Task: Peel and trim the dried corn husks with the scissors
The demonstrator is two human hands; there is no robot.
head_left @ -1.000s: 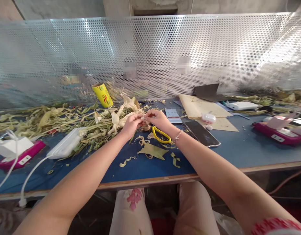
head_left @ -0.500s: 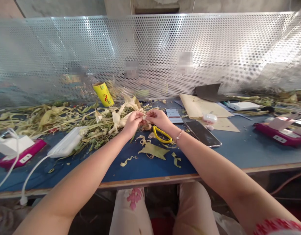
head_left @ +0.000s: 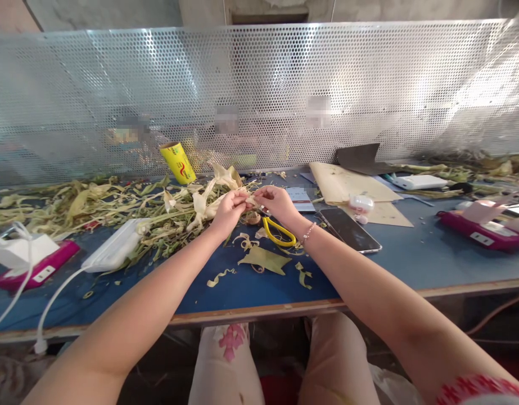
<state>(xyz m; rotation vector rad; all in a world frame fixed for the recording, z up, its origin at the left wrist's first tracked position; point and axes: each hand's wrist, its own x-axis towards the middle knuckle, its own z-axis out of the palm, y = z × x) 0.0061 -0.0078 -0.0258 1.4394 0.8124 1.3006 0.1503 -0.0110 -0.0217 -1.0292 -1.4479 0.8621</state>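
Observation:
My left hand pinches a small pale piece of dried husk between thumb and fingertips. From the other side, the bent fingers of my right hand close on the same piece; its exact shape is too small to make out. Beside my left hand lies a bundle of pale dried husks. Below my right hand rests the yellow handle of a tool, probably scissors, its other end hidden. A small brownish round thing sits just under the fingers. Nearer me lies a flat greenish husk scrap among curled strips.
Dried stalks and leaves cover the left of the blue table. A yellow tube leans at the perforated metal screen. White power bank, phone, earbud case, brown paper and magenta power strips lie around.
My right hand has shifted slightly to the right, its fingers a little further from my left fingertips. More of the pale piece shows between them. My left hand stays nearly still.

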